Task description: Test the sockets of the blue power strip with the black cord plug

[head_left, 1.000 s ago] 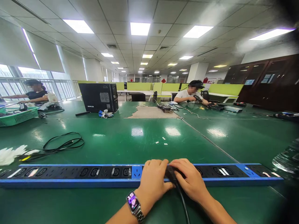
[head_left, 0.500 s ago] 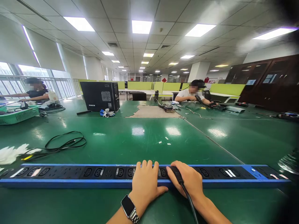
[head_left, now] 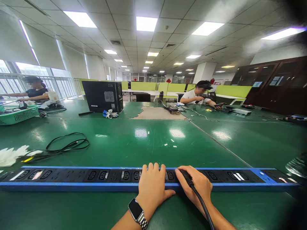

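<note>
A long blue-and-black power strip (head_left: 115,187) lies across the green table in front of me, with rows of sockets facing up. My left hand (head_left: 153,183) grips it near the middle, fingers over the far edge and thumb along the near side. Just to the right, my right hand (head_left: 198,185) is closed around the black plug (head_left: 186,177) of a power cord, at the sockets. Whether the plug is seated in a socket is hidden by the fingers. Its cord (head_left: 203,206) runs down toward me past the right wrist.
A coiled black cable (head_left: 68,147) and white gloves (head_left: 14,156) lie at left. Farther back are a green basket (head_left: 21,116), a black computer case (head_left: 102,97) and blue-white gloves (head_left: 110,114). Two people sit across the table. Clear plastic (head_left: 297,164) lies at right.
Both hands have shifted slightly to the right in view, still on the strip and the plug. The cord now slants more to the right.
</note>
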### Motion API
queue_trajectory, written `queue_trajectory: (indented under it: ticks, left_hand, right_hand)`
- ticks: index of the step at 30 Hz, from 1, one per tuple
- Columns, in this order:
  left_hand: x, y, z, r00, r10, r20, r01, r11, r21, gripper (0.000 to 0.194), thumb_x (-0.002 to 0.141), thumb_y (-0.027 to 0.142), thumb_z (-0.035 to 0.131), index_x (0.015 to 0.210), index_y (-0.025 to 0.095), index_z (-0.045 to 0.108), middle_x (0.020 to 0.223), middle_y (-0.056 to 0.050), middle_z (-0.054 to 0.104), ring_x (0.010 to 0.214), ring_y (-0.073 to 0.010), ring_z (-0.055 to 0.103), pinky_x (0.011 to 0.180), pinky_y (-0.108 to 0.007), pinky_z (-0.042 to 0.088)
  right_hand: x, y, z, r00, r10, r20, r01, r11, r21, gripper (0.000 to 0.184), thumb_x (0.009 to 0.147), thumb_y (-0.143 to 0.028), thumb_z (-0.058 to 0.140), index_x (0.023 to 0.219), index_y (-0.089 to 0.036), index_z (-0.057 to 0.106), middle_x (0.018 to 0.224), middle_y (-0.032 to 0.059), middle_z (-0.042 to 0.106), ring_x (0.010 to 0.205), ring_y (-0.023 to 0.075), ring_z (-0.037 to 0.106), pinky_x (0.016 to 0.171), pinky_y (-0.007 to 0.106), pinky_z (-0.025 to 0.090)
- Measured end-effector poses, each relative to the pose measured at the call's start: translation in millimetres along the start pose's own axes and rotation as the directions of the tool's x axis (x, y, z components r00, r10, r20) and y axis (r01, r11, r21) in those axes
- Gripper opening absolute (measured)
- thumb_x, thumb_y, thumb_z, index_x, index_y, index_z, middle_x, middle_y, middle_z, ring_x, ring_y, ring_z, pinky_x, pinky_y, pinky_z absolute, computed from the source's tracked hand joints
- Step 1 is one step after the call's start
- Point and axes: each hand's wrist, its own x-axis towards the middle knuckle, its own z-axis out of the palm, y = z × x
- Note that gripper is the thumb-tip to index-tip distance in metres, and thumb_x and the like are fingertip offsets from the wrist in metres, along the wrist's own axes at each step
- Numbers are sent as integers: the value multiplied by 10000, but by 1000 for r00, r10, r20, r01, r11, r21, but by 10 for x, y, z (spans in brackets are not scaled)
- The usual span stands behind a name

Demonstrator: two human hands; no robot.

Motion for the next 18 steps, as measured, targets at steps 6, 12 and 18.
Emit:
queue_trajectory:
  ticks: [6,12,18]
  left_hand:
    - [5,-6,7,1000,4,-2,-4,1000,13,755,657,688,700,1210,194,557,1056,-113,634,1003,-319,564,884,-498,437]
    - [-11,-7,10,1000,9,-4,-9,1000,-2,770,660,689,696,1232,195,550,1066,-116,633,1007,-322,563,896,-506,430]
    - [-12,-15,-14,1000,-5,16,5,1000,-21,739,667,669,702,1219,201,554,1071,-107,635,1018,-318,564,914,-504,429]
  right_hand:
    - [-1,-5,-6,1000,23,12,-23,1000,-9,327,889,-505,485,829,-268,702,842,-4,737,721,184,678,669,290,456]
    - [1,-5,-12,1000,-23,11,23,1000,-21,333,908,-497,464,842,-260,689,835,0,732,724,173,675,671,277,457]
    - [21,0,-2,993,-116,-1,114,982,-149,374,891,-545,468,805,-231,651,752,31,712,659,179,667,609,269,427]
